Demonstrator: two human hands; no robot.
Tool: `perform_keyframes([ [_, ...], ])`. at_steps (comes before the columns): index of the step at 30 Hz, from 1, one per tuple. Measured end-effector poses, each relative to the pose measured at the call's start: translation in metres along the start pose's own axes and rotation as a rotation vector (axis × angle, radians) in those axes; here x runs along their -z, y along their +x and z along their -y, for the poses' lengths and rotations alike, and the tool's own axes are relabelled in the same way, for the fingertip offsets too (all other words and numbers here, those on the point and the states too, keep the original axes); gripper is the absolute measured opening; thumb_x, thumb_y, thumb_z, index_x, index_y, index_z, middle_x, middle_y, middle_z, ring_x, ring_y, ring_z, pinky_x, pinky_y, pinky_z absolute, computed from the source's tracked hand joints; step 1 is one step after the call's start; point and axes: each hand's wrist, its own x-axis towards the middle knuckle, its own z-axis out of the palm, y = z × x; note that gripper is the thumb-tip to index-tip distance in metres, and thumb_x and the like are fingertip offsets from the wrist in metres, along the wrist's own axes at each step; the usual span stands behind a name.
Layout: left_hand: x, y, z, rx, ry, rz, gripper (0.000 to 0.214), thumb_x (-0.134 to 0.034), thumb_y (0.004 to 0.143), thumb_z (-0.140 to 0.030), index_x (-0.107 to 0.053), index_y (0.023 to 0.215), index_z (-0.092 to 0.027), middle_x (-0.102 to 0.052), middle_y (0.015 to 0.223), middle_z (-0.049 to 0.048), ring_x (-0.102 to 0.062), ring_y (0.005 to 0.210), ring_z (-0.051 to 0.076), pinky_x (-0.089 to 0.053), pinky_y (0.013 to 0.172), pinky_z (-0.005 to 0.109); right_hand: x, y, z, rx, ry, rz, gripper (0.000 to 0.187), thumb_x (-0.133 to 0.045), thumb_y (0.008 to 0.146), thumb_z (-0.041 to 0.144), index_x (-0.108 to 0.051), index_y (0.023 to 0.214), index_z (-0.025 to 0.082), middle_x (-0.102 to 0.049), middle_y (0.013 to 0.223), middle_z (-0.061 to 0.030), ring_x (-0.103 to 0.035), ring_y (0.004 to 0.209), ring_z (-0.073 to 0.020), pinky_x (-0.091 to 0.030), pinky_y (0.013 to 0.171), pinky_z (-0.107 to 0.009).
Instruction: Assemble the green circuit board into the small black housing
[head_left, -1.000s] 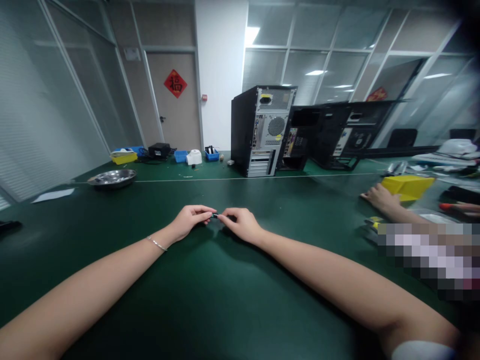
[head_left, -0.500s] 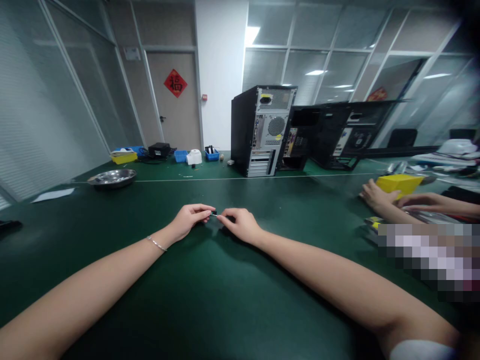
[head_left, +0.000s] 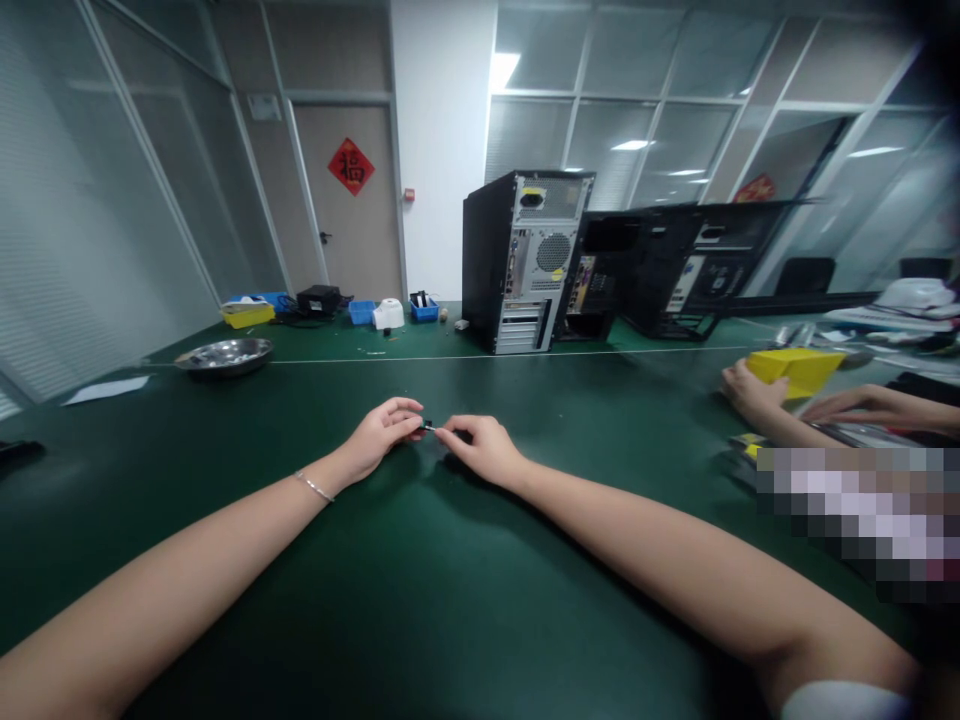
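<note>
Over the middle of the green table (head_left: 420, 580), my two hands nearly meet around a small dark piece with a light, thin end (head_left: 427, 427). My left hand (head_left: 382, 437) pinches its left side between thumb and fingers, the other fingers loosely curled. From the right, my right hand (head_left: 480, 448) is closed in a pinch at the thin light end. The piece is too small to name, and part of it is hidden by the fingertips. A silvery bracelet (head_left: 315, 487) circles my left wrist.
A metal bowl (head_left: 226, 357) and white paper (head_left: 107, 390) lie at left. Computer towers (head_left: 525, 265) stand behind, beside blue trays (head_left: 424, 308). At right, a co-worker's hands (head_left: 750, 390) are at a yellow box (head_left: 802, 372).
The fingers of my left hand have shifted up and back slightly, showing more of the small piece. My right hand stays nearly still. The co-worker's hands and yellow box moved a little.
</note>
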Motion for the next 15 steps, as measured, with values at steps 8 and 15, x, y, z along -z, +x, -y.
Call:
perform_keyframes([
  [8, 0.0025, 0.0047, 0.0075, -0.047, 0.048, -0.081, 0.037, -0.078, 0.072, -0.035, -0.055, 0.094, -0.016, -0.065, 0.085, 0.0018, -0.066, 0.081, 0.016, -0.051, 0.083, 0.034, 0.0000, 0.0002, 0.0011, -0.020, 0.000, -0.023, 0.031, -0.052, 0.094, 0.042, -0.073, 0.083, 0.022, -0.073, 0.081, 0.0000, -0.061, 0.071, -0.0146, -0.040, 0.066, -0.023],
  [15, -0.0008, 0.0016, 0.0038, -0.080, 0.207, -0.049, 0.043, -0.072, 0.078, -0.037, -0.066, 0.114, -0.014, -0.068, 0.108, 0.0105, -0.062, 0.096, 0.021, -0.047, 0.084, 0.034, -0.0009, 0.0007, 0.0009, -0.034, 0.003, -0.032, 0.029, -0.052, 0.094, 0.041, -0.072, 0.083, 0.023, -0.074, 0.083, -0.0001, -0.062, 0.073, -0.0152, -0.040, 0.066, -0.023],
])
